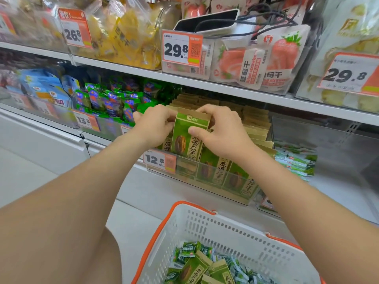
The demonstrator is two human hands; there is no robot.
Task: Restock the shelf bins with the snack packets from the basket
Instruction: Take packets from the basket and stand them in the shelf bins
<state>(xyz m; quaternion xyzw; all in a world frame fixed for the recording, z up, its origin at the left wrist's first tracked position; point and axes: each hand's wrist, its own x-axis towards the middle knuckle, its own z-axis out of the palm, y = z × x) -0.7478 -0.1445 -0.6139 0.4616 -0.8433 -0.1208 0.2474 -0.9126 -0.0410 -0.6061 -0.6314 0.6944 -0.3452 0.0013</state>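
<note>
Holding a green seed packet [184, 138] with both hands at the front of the clear bin [207, 178] on the middle shelf. The left hand [155, 126] has its fingers curled round the packet's left edge, and the right hand [221, 132] pinches it from the other side, thumb flat on the front and fingers hooked over the folded brown top. The packet stands upright, its lower end down among the row of matching packets that fills the bin, with more brown tops lined up behind it. An orange price tag [159, 160] reading 12.8 is clipped on the bin's front left corner.

Down below, the white basket [225, 230] with the orange rim sits close to the person, and in it are a few more of the same seed packets [194, 267] lying flat, mixed in with small green wrapped sweets [184, 251].

The next bin to the left holds shiny green bags [106, 101]. One shelf up are dried strawberry pouches [283, 58], with a phone [207, 21] and dark cables lying on top of them.
</note>
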